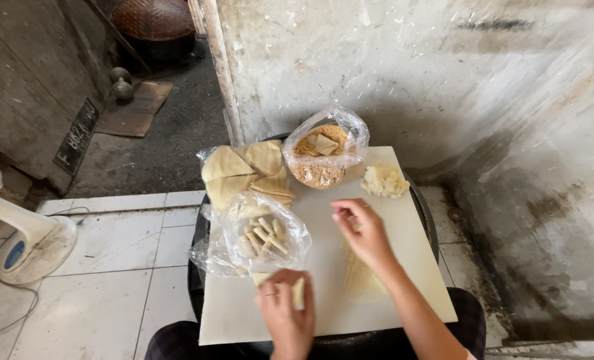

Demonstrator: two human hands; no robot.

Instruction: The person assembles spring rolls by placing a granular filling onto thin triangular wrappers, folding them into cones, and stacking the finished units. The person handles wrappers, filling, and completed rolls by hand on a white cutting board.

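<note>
L hand (287, 313) fingers pinch wrapper strip (298, 291) | R hand (363, 230) fingers open over board (403, 220)

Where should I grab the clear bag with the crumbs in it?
Best guess: grip the crumb bag by its loose open rim at the top, coming from above. The bottom bulges with crumbs and sits on the white board, while the thin plastic above stands up free. The stack of wrappers crowds its left side.

A pale board (403, 220) carries two clear bags (263, 237) (one of rolled sticks, one of crumbs), stacked triangular wrappers (247, 170), a dough lump (383, 180) and one flat wrapper (363, 280).
</note>
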